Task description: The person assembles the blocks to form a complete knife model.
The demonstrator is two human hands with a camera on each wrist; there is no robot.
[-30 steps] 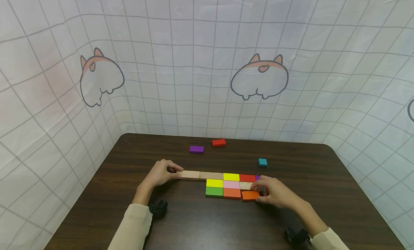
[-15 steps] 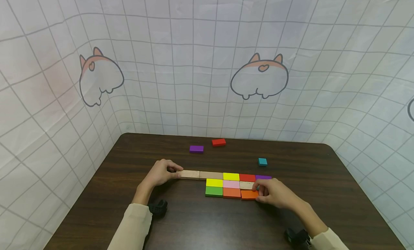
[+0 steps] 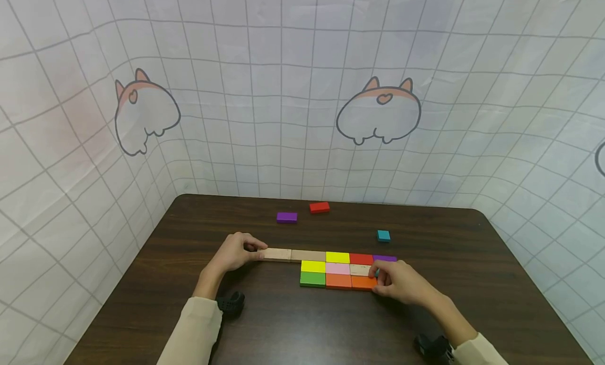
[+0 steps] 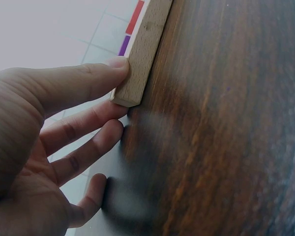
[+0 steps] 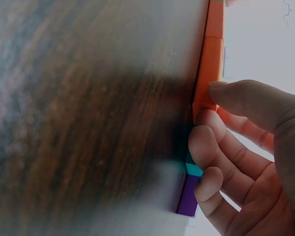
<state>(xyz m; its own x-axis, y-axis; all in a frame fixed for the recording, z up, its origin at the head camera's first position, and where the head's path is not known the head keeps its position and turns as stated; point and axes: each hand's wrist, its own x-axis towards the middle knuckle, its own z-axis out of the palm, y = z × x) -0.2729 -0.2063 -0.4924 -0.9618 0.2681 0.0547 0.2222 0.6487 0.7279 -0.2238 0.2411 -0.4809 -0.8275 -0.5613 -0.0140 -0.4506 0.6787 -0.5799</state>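
Flat blocks lie edge to edge in rows. My left hand (image 3: 237,252) holds the outer end of the leftmost plain wooden block (image 3: 278,254); the left wrist view shows the thumb on that wooden block (image 4: 146,54) and a finger at its end. With thumb and fingers my right hand (image 3: 405,282) grips the right end of the orange block (image 3: 363,283) in the front row, seen close as the orange block (image 5: 209,69) in the right wrist view. Beside it sit a red-orange block (image 3: 338,281) and a green block (image 3: 313,279). Fingers partly cover a teal block (image 5: 193,169).
Behind the rows lie a purple block (image 3: 287,218), a red block (image 3: 319,207) and a small teal block (image 3: 383,236). A purple block (image 3: 385,258) ends the back row. White grid-patterned cloth (image 3: 264,92) surrounds the dark wooden table (image 3: 283,323).
The orange block under my right hand has shifted slightly left and back, closing against the red-orange block and the row behind it. My left hand has stayed at the wooden block.
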